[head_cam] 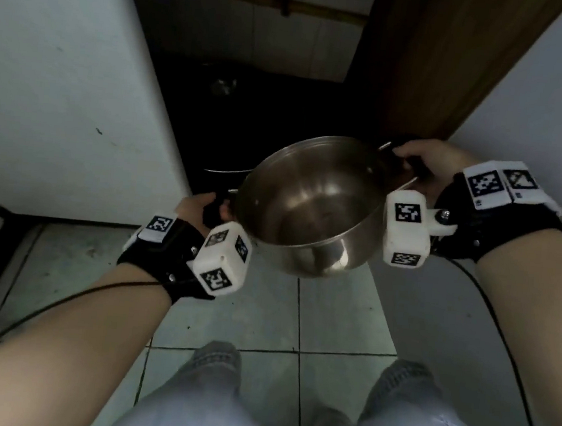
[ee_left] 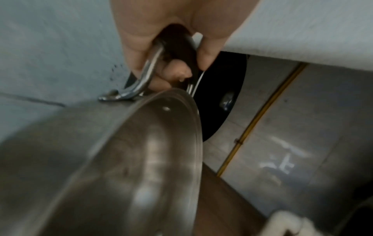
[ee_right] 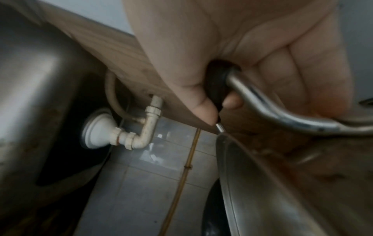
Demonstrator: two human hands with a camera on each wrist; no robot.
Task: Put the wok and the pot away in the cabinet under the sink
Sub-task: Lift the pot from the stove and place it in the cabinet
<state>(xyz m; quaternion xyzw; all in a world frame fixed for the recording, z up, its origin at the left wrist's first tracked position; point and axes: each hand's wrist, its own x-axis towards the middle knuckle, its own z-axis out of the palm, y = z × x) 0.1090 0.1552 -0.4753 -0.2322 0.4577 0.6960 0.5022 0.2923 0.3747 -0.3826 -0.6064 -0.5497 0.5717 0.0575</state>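
An empty stainless steel pot (head_cam: 307,208) hangs tilted in front of the open cabinet under the sink. My left hand (head_cam: 210,206) grips its near-left black handle (ee_left: 177,47), fingers curled round it. My right hand (head_cam: 411,160) grips the far-right handle (ee_right: 262,102) the same way. The pot wall (ee_left: 121,159) fills the lower left wrist view, and its rim (ee_right: 282,183) fills the lower right of the right wrist view. Inside the dark cabinet lies a black wok (head_cam: 223,169), only its rim edge showing; it appears again as a black round shape (ee_left: 222,95) behind the pot.
The white cabinet door (head_cam: 78,90) stands open on the left, the wood-backed door (head_cam: 442,56) on the right. The sink's steel underside (ee_right: 30,79) and white drain pipe (ee_right: 141,127) hang above the cabinet space. A thin yellow pipe (head_cam: 286,5) crosses the back wall. My knees (head_cam: 203,394) are over the tiled floor (head_cam: 331,320).
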